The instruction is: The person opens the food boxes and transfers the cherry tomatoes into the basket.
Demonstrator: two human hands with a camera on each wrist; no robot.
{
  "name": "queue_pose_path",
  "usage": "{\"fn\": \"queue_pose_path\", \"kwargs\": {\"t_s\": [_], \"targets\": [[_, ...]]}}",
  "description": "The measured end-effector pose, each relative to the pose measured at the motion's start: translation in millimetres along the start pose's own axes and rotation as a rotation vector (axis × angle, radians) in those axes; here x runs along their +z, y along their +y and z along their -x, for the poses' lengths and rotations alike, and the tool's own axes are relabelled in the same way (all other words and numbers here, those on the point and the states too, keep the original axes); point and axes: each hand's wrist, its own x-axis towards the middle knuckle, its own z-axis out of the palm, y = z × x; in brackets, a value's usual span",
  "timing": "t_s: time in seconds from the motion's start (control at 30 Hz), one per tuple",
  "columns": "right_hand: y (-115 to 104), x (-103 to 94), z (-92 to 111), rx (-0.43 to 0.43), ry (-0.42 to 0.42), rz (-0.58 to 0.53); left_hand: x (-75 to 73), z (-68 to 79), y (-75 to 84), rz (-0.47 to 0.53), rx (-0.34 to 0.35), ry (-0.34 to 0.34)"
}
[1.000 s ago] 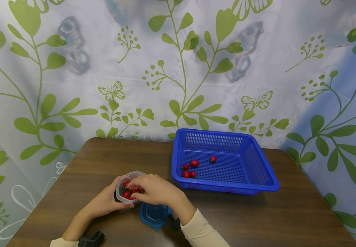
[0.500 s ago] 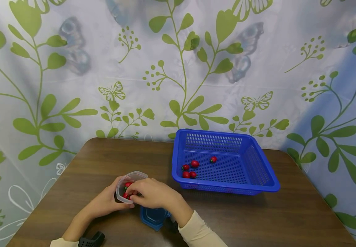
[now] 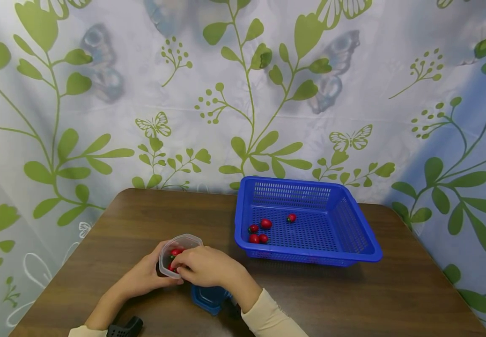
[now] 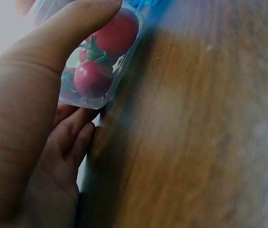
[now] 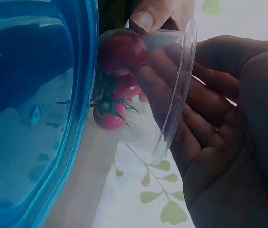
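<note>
A clear plastic container (image 3: 190,241) with red cherry tomatoes (image 3: 176,253) in it stands tilted toward me. My left hand (image 3: 143,276) grips it from the left side, thumb along the near wall. The right hand (image 3: 209,266) reaches over the rim, its fingers inside the container. In the right wrist view those fingers (image 5: 157,90) extend to a large tomato (image 5: 122,53) and appear to touch it. Below the right hand lies a blue lid (image 3: 209,298), partly covered by that hand and its wrist.
A blue perforated basket (image 3: 310,255) stands at the back right of the wooden table (image 3: 167,206), holding several tomatoes (image 3: 266,223), mostly at its left end. A leaf-patterned curtain (image 3: 268,107) hangs behind the table. A black device (image 3: 126,326) sits at the left wrist.
The right hand's fingers have gone deeper into the container, shifting slightly downward and covering more of the tomatoes. The left hand and container have hardly moved. Basket contents look the same.
</note>
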Motion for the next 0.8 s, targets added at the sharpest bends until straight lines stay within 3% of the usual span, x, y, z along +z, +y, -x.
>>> {"fn": "queue_pose_path", "kwargs": {"t_s": [0.43,0.67,0.8], "targets": [[-10.8,1.8,-2.4,0.037,-0.011,0.129,-1.3,-0.3,0.2,0.011,0.010,-0.005],[-9.2,7.0,-6.0,0.046,-0.003,0.114,-1.0,-0.3,-0.7,0.004,0.012,-0.001],[-8.0,11.1,-9.3,0.030,0.044,0.120,-0.4,-0.5,0.4,-0.004,0.020,0.005]]}}
